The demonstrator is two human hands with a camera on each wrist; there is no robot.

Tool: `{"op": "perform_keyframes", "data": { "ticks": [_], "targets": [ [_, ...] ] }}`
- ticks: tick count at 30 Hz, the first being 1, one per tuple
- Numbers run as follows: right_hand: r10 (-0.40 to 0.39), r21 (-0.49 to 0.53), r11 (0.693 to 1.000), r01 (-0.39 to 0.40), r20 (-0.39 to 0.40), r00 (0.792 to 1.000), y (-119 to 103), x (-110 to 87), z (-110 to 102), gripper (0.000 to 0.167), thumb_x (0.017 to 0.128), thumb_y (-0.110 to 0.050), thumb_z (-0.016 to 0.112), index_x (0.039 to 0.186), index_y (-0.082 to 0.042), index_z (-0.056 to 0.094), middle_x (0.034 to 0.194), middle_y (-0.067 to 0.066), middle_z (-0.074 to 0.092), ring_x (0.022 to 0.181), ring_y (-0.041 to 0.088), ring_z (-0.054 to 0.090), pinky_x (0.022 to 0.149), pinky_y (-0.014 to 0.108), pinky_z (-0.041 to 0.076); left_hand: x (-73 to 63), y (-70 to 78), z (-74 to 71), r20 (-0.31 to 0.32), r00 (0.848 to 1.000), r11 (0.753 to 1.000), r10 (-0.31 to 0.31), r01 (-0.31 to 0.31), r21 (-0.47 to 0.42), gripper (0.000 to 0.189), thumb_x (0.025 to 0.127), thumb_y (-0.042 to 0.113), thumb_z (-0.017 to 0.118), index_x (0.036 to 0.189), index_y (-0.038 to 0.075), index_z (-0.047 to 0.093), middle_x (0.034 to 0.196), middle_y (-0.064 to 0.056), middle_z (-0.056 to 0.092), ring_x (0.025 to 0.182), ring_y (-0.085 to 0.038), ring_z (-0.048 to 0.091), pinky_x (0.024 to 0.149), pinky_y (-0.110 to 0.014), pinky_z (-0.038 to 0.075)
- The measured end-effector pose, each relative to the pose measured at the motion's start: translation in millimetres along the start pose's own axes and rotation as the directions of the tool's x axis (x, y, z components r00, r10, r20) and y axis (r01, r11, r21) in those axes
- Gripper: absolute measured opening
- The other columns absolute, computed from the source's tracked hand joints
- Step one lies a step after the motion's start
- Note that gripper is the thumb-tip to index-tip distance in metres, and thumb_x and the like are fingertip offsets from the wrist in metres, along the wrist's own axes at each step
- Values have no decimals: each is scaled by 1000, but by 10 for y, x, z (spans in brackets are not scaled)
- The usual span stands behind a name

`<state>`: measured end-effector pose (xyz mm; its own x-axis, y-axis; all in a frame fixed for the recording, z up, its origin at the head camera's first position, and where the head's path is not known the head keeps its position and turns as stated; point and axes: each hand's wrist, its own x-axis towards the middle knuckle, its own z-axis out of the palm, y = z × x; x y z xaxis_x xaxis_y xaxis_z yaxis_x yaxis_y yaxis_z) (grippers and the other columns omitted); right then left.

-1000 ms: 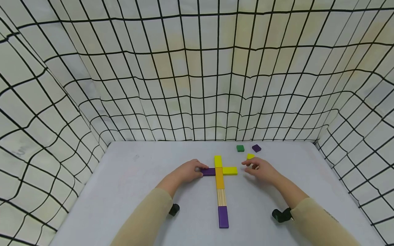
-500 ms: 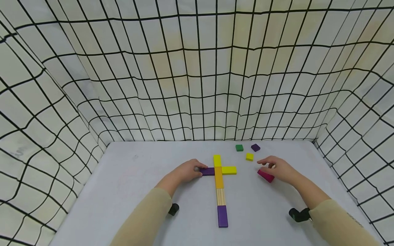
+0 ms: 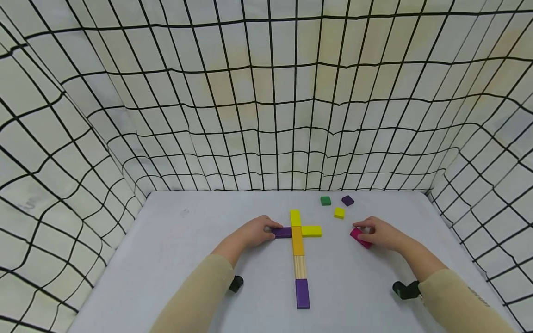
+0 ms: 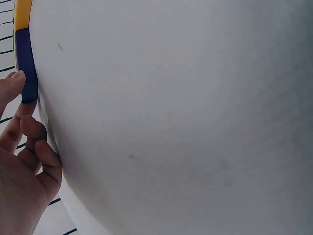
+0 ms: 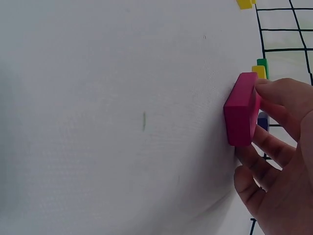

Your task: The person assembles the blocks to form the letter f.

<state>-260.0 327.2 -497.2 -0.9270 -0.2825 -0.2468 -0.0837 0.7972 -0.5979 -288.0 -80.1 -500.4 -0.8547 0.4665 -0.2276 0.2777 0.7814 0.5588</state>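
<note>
In the head view my left hand (image 3: pixel 252 231) pinches the outer end of a purple block (image 3: pixel 284 232) between thumb and fingers. That block lies flat, its inner end against an orange block (image 3: pixel 297 240). A yellow block (image 3: pixel 311 231) extends from the orange one's right side, and another yellow block (image 3: pixel 295 217) caps its top. Below it run a ridged bare-wood block (image 3: pixel 299 267) and a second purple block (image 3: pixel 302 293). Over to the right, my right hand (image 3: pixel 385 235) grips a magenta block (image 5: pixel 239 117), which stands tilted on its edge in the right wrist view.
Toward the back of the white table (image 3: pixel 187 273) lie a small green block (image 3: pixel 325 200), a small dark purple block (image 3: pixel 347 200) and a small yellow block (image 3: pixel 339 213). Black netting (image 3: pixel 272 115) over white sheeting rises behind the table and on both sides.
My right hand has moved right, away from the small yellow block, and its fingers have closed round the magenta block. The left hand keeps its place on the purple block.
</note>
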Motion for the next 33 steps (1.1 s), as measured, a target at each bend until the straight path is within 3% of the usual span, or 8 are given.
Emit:
{"op": "perform_keyframes", "data": {
  "ticks": [13,23,33],
  "targets": [
    [17,-19,1000,-17,18,1000,-23,24,11,41,91,-23,72,129,-9,64,119,13,56,97,25,51,77,35,51,-1,12,3,2,1000,1000,-20,20,-8,35,95,19,67,128,30,68,122,2,59,117,-21,54,108,-44,40],
    [53,-15,998,-53,-7,999,-82,34,-5,39,89,-24,75,125,-12,66,115,11,62,96,24,56,74,35,55,3,0,12,-3,1000,1000,-3,3,-18,35,95,18,67,128,29,69,121,1,59,117,-22,54,108,-44,40],
    [61,73,996,-61,-5,998,-136,-5,-96,39,93,-16,70,130,-6,64,118,15,61,84,19,61,70,32,58,-15,8,9,-17,1000,1000,3,-3,-10,34,94,18,68,127,28,69,120,2,59,116,-21,55,107,-44,41]
  ]
}}
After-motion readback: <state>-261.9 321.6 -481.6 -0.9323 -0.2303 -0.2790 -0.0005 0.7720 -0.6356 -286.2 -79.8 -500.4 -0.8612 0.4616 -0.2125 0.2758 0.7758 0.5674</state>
